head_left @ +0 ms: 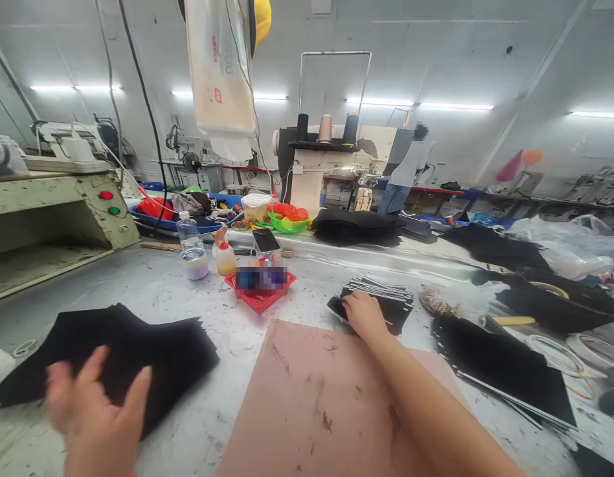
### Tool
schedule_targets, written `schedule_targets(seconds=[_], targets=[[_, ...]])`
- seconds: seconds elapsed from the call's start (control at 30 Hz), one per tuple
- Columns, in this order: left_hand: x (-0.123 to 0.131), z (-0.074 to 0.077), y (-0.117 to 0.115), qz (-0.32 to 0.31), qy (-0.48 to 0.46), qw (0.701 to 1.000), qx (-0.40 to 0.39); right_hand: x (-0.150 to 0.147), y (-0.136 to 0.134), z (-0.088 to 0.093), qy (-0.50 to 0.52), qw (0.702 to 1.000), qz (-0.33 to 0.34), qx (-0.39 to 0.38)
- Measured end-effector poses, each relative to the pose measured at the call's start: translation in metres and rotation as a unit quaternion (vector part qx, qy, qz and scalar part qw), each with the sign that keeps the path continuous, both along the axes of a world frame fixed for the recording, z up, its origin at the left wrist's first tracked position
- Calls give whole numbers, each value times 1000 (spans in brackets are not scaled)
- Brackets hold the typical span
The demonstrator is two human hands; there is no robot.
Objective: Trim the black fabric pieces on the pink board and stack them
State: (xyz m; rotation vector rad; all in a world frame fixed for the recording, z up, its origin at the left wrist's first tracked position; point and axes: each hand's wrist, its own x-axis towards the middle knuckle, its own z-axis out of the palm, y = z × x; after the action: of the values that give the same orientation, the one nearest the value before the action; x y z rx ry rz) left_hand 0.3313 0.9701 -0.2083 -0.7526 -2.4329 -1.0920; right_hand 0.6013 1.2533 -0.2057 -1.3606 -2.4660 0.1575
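Note:
My left hand hovers over a stack of black cut fabric pieces, its fingers spread and slightly blurred, with nothing in them. My right hand reaches forward to a smaller pile of black pieces with white edges. Its fingers are bunched on the top black piece at the pile's left side; the thumb is mostly hidden. Between the hands lies a stained pinkish-brown board, bare on top, with my right forearm across its right side.
Another stack of black pieces with white edges lies right. A red basket, a glue bottle and a clear bottle stand behind the board. A sewing machine rises at the back. Farther off stands a person.

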Motion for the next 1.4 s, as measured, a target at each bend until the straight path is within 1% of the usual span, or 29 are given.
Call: schedule_targets(seconds=[0.03, 0.07, 0.1, 0.13, 0.17, 0.2, 0.27, 0.3, 0.37, 0.43, 0.5, 0.6, 0.7, 0.77, 0.83, 0.9, 0.93, 1.0, 1.1, 1.17, 1.2, 1.23, 1.27, 1.3, 1.37, 1.4], targets=[[15, 6, 8, -54, -11, 998, -1, 1, -11, 5, 14, 1000, 21, 2], [31, 11, 18, -129, -40, 991, 0, 2, -25, 10, 27, 999, 41, 3], [49, 15, 28, -213, -103, 971, -1, 3, -41, 15, 36, 998, 61, 1], [66, 19, 38, -278, -185, 943, 1, 6, -58, 20, 47, 995, 83, -4], [84, 22, 48, -335, -283, 898, -13, 9, -76, 24, 62, 992, 105, -12], [101, 26, 56, -391, -385, 835, -34, 12, -94, 27, 88, 987, 133, -25], [132, 32, 67, -447, -451, 771, -49, 21, -125, 31, 172, 967, 180, -58], [145, 34, 69, -462, -467, 752, -54, 26, -137, 32, 215, 954, 194, -72], [165, 37, 70, -475, -479, 736, -56, 36, -153, 32, 275, 938, 195, -82], [177, 37, 67, -482, -486, 727, -54, 46, -161, 31, 300, 933, 184, -82], [185, 35, 64, -493, -480, 724, -54, 55, -165, 30, 304, 934, 170, -77], [193, 33, 59, -514, -442, 733, -62, 67, -170, 31, 293, 943, 153, -47], [203, 33, 55, -528, -384, 753, -81, 77, -176, 33, 263, 952, 153, 25], [210, 34, 53, -532, -349, 765, -96, 82, -181, 33, 235, 955, 155, 92], [217, 34, 51, -538, -329, 769, -110, 86, -187, 31, 206, 954, 148, 161], [222, 33, 50, -545, -327, 763, -119, 91, -193, 27, 192, 950, 137, 204], [225, 32, 50, -547, -333, 758, -122, 94, -195, 25, 200, 949, 129, 207], [229, 29, 50, -550, -349, 748, -124, 101, -197, 22, 241, 947, 113, 177], [237, 29, 50, -552, -382, 731, -120, 112, -199, 23, 304, 945, 98, 73], [243, 32, 51, -555, -412, 713, -118, 119, -201, 24, 339, 936, 94, -9], [246, 34, 52, -554, -430, 702, -118, 121, -202, 24, 367, 925, 85, -49], [248, 36, 53, -549, -451, 693, -121, 124, -202, 23, 408, 907, 63, -84], [250, 37, 54, -538, -474, 686, -125, 127, -203, 20, 460, 880, 26, -117], [251, 38, 56, -522, -496, 681, -131, 131, -204, 17, 518, 842, -17, -148], [248, 36, 61, -480, -534, 682, -140, 142, -206, 7, 627, 752, -84, -187], [245, 34, 65, -458, -546, 687, -143, 149, -208, 0, 655, 725, -95, -190]])
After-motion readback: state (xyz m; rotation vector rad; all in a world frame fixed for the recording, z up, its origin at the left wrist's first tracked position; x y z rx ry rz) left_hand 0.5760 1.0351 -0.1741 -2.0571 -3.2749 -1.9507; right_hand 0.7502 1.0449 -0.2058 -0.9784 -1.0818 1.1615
